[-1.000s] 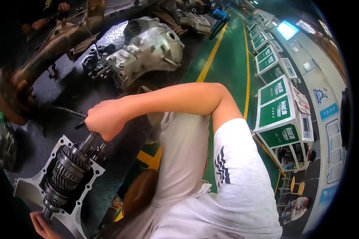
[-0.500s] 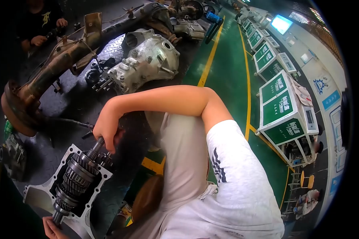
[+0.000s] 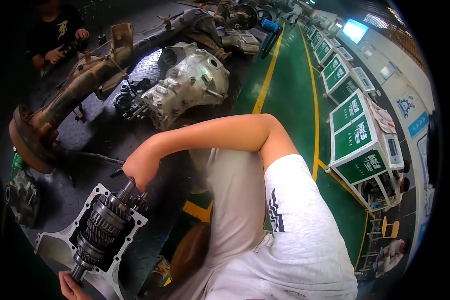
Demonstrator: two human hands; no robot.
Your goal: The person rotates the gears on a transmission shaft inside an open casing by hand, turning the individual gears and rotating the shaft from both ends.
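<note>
A gear shaft (image 3: 105, 220) with several toothed gears lies in an open metal housing half (image 3: 131, 234) at the lower left. My right hand (image 3: 141, 164) is closed round the shaft's upper end, its fingertips partly hidden behind the hand. At the shaft's lower end is my left hand (image 3: 73, 286), its fingers pinched against the shaft tip and the rest cut off by the frame edge. Smaller gears (image 3: 139, 201) show beside the shaft's upper end, just below my right hand.
Beyond my right arm rests a silver gearbox casing (image 3: 187, 82). A rusty axle (image 3: 77, 92) spans the dark bench (image 3: 50, 192). At the upper left a person (image 3: 60, 37) holds a dark object. Green-panelled carts (image 3: 352, 127) line the green floor (image 3: 290, 100) on the right.
The view has shifted, so the housing appears farther right and lower. My right hand has turned at the shaft's upper end; my left hand stays at the lower end.
</note>
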